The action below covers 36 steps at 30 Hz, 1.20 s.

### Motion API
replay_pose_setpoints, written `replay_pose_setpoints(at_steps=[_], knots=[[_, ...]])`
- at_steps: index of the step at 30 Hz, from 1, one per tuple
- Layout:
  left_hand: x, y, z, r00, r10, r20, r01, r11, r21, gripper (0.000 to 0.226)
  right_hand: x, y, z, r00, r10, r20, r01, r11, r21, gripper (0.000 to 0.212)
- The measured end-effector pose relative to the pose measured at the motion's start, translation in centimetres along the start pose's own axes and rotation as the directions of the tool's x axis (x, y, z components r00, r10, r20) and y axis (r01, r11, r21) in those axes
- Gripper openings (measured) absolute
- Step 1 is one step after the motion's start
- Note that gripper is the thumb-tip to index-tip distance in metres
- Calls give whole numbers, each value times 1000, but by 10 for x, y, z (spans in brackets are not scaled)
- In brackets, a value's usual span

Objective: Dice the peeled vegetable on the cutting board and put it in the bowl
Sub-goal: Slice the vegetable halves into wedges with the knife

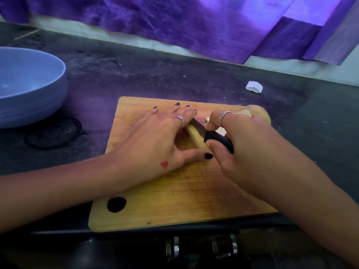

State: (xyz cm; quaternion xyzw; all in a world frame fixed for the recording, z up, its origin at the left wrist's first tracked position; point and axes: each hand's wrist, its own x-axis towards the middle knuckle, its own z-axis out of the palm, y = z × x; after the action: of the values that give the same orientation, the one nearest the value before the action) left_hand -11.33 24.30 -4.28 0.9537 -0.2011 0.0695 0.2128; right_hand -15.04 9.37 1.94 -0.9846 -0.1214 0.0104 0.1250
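Observation:
A wooden cutting board (174,195) lies on the dark counter. On it sits a pale yellow strip of peeled vegetable (194,135), with more pale pieces (244,113) behind my right hand. My left hand (155,140) lies flat with straight fingers, pressing the strip down. My right hand (248,144) grips the black handle of a knife (200,126), whose blade rests across the strip beside my left fingers. A light blue bowl (38,98) stands at the far left; what shows of its inside holds nothing.
A small white object (254,87) lies on the counter beyond the board. A purple curtain (194,22) hangs along the back wall. A dark ring mark (54,134) sits next to the bowl. The counter's front edge runs just below the board.

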Motion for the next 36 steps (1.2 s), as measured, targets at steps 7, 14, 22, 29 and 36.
replay_pose_setpoints(at_steps=[7, 14, 22, 29, 36], knots=[[0, -4, 2, 1000, -1, -20, 1, 1000, -5, 92, 15, -15, -20, 987, 10, 161, 12, 991, -134, 28], [-1, -5, 3, 1000, 17, 3, -17, 1000, -22, 80, 9, -10, -2, 991, -21, 134, 46, 981, -187, 29], [4, 5, -6, 993, 7, 121, -11, 999, 32, 77, 4, 5, -12, 996, -2, 87, 1, 1000, 14, 23], [9, 12, -5, 981, -28, 192, 9, 995, 101, 91, 0, 19, -9, 997, 46, 58, -53, 991, 121, 22], [4, 14, 10, 1000, -7, 6, 7, 996, -84, 84, -3, 31, -4, 999, 49, 2, -48, 991, 121, 19]])
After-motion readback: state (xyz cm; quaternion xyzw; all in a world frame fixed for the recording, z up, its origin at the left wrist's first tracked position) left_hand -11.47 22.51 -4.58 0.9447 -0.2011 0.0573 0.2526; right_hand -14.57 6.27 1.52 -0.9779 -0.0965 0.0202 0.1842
